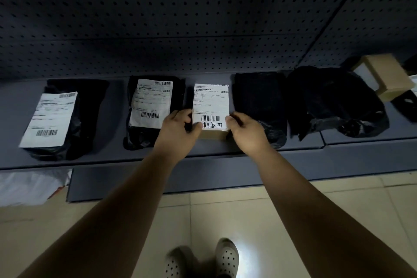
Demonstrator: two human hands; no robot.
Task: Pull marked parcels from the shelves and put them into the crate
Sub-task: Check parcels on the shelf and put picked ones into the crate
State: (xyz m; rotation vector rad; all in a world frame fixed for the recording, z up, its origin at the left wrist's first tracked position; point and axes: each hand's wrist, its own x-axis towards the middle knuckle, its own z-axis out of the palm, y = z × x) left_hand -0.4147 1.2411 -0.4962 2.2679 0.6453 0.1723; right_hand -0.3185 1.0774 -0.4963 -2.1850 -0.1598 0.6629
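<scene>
near the front edge of the shelf (115, 119), at its middle:

item 1. small parcel (211, 106). a flat, rigid cardboard box with brown sides. a white printed label covers its top. below the barcode, on the label's near end, are handwritten characters (212, 125) in black, so this is judged to be a marked item. it lies label up, writing toward the person, and reads at a glance. whether it has left the shelf cannot be told.

item 2. left hand (180, 128). grips the box's near left corner, thumb on the label, fingers curled against the side.

item 3. right hand (244, 128). grips the near right corner the same way. a two-sided hold suits a stiff box with neighbours close on either flank.

item 4. two black bags with labels, soft glossy plastic film. one is toward the left end (74, 119), one just left of the box (153, 106). no handwriting shows on either label.

item 5. two black bags without visible labels, just right of the box (259, 101) and further right (334, 101). the second is crumpled and loose.

item 6. tan carton (383, 77), at the right end, tilted.

item 7. pegboard back panel (180, 18). dark metal with regular holes.

item 8. crate. not in view.
</scene>
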